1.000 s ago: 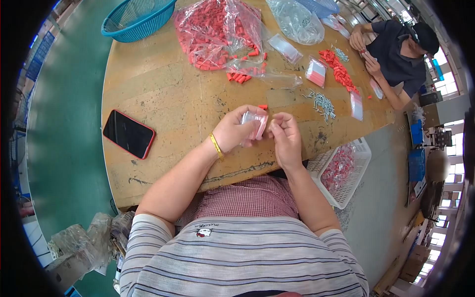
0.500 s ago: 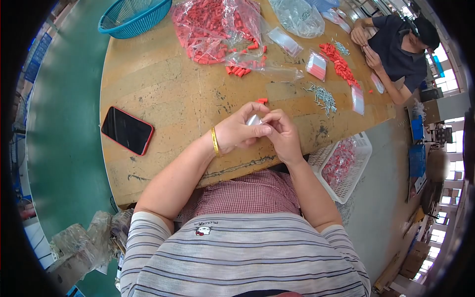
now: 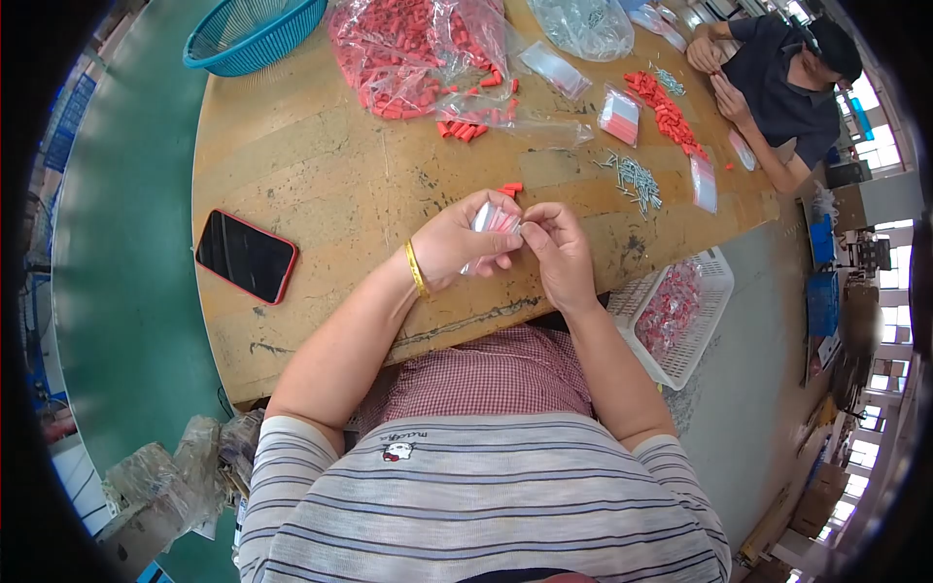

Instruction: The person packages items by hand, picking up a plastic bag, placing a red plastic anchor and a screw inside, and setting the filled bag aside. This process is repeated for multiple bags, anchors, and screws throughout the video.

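My left hand, with a yellow band at its wrist, is closed around a small clear plastic bag showing white and red stripes. The thumb presses over the bag's front. On the other side, my right hand pinches at the bag's right edge, thumb and forefinger together. Just beyond the hands lie a few red plastic sleeves. To the right of them is a scattered pile of screws. A stack of small plastic bags sits farther back.
A large clear bag of red sleeves and a blue basket stand at the back. A phone lies at left. Beside the table's front edge is a white crate of filled bags. A co-worker handles something at the far right.
The small bag has turned in my left hand, so more of its red and white striped face shows. My right fingers have stayed at its edge.
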The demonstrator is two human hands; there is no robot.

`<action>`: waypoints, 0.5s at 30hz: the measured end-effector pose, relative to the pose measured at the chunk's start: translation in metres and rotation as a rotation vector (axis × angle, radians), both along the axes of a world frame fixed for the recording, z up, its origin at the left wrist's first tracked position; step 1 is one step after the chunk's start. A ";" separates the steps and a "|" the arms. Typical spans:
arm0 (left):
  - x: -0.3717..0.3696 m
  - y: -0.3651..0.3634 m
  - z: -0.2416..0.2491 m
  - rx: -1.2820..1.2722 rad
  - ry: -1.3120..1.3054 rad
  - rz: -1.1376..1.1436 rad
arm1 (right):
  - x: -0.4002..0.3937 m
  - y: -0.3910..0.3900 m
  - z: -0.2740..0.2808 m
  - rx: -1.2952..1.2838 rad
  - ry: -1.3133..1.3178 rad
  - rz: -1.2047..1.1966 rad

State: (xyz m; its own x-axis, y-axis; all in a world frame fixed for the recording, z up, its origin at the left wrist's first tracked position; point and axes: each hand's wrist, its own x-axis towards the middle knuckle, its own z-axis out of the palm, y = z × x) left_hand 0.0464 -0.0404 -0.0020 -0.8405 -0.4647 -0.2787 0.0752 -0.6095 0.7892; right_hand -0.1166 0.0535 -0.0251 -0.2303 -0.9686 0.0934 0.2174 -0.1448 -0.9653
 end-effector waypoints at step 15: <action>0.003 -0.003 0.005 -0.009 -0.010 -0.033 | -0.006 0.000 -0.004 -0.043 0.180 0.108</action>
